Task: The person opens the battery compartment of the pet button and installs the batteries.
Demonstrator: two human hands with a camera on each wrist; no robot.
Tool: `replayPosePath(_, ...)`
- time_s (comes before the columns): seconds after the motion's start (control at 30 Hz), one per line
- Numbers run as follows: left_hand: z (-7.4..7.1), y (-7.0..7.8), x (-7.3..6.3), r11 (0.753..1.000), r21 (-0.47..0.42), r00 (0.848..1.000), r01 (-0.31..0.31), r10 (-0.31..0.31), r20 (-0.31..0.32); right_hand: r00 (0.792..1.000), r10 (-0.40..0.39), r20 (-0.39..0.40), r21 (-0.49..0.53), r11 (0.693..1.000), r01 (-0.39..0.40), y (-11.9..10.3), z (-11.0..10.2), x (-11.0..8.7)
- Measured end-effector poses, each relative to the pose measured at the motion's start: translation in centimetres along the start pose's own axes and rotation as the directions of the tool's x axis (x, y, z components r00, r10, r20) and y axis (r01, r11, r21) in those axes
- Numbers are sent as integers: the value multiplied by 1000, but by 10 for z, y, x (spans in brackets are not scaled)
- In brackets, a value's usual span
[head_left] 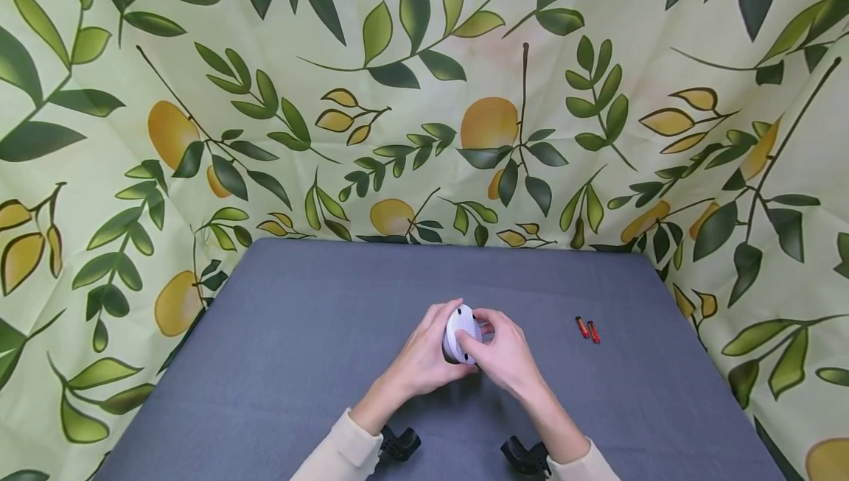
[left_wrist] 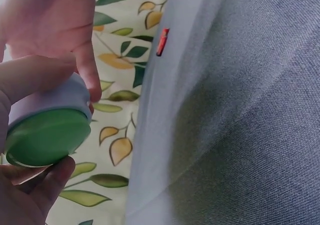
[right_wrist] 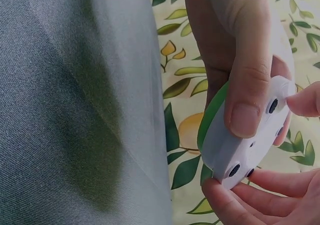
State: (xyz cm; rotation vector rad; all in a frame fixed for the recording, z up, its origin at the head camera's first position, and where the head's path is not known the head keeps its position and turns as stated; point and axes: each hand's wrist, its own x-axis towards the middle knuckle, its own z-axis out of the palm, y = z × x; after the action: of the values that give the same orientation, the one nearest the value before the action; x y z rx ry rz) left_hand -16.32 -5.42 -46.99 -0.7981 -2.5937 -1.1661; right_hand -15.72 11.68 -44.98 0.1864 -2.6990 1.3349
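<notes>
A round white device (head_left: 462, 334) with a green domed face (left_wrist: 50, 137) is held above the table between both hands. Its flat white underside (right_wrist: 257, 140), dotted with small black feet, is turned toward the right hand. The left hand (head_left: 424, 356) grips the rim, its thumb on the white side and its fingers around the edge. On the other side, the right hand (head_left: 507, 352) has its thumb against the underside and its fingertips at the rim. Two red batteries (head_left: 587, 330) lie side by side on the table to the right, apart from both hands.
A grey cloth (head_left: 298, 319) covers the table. Leaf-and-fruit patterned fabric (head_left: 424, 120) rises behind it and on both sides. Black mounts, one at the left wrist (head_left: 400, 444) and one at the right wrist (head_left: 524, 457), stick out inward near the sleeves.
</notes>
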Motion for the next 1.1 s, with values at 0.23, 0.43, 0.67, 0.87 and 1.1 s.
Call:
replayPosePath(0.23,1,0,1,1000,12,1000,-27,27,-2,998,-59,-30,-82,995,57,-2,0,-3)
replayPosePath(0.43,2,-3,0,999,10,999,-37,37,4,989,-131,-63,-125,985,123,0,3,-3)
replayPosePath(0.67,3,-4,-1,999,-1,999,-32,32,3,972,-215,-99,-127,971,202,2,5,-3)
replayPosePath(0.87,2,-5,-2,999,-36,1000,-14,14,9,952,-269,-147,-124,960,252,7,6,-2)
replayPosePath(1.1,-1,-6,-2,996,-83,999,41,-40,6,951,-259,-171,-66,966,251,6,5,-3)
